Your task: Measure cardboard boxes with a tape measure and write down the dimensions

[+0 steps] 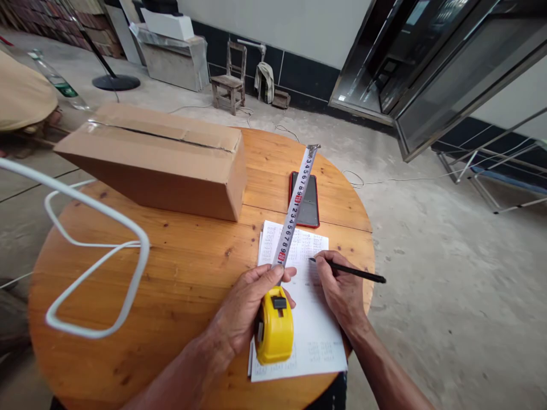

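Observation:
My left hand (pixel 252 296) is closed on a yellow tape measure (pixel 277 330), its thumb pressing on the pulled-out silver blade (pixel 294 210). The blade slants up and away over the paper, with its metal hook at the far end. Between the fingers of my right hand (pixel 342 287) is a slim black pen (pixel 359 272), its tip close to the paper; whether it touches I cannot tell. Under both hands lies a stack of white sheets (pixel 316 324) with rows of handwriting. A dark phone with a red edge (pixel 310 208) lies beyond the paper, partly covered by the blade.
A closed cardboard box (pixel 183 176) sits on the round wooden table (pixel 192 279). A white bent tube frame (pixel 143 250) reaches in from the left. On the floor behind are a small wooden chair (pixel 229 80) and a thin cable (pixel 354 179). A glass door (pixel 453 74) stands open.

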A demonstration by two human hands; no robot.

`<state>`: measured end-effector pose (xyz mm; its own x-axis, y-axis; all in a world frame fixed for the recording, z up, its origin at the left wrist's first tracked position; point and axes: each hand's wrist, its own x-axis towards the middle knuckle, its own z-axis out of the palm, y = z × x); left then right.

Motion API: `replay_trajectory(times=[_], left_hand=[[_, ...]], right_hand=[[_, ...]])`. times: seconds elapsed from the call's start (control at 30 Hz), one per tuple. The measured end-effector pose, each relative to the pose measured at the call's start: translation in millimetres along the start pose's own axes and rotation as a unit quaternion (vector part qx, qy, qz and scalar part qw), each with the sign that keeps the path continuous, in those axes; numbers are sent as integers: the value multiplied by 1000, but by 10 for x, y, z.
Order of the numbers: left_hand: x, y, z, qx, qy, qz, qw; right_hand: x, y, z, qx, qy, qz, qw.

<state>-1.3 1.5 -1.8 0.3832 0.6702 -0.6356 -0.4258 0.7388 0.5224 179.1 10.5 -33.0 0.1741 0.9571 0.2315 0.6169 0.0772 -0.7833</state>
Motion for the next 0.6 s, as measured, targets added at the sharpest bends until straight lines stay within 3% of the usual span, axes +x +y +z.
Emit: replay_trajectory(times=[0.6], left_hand=[[10, -3, -7, -3, -7, 6, 1000]], right_hand=[[-14, -25, -13, 8, -7, 4, 1000]])
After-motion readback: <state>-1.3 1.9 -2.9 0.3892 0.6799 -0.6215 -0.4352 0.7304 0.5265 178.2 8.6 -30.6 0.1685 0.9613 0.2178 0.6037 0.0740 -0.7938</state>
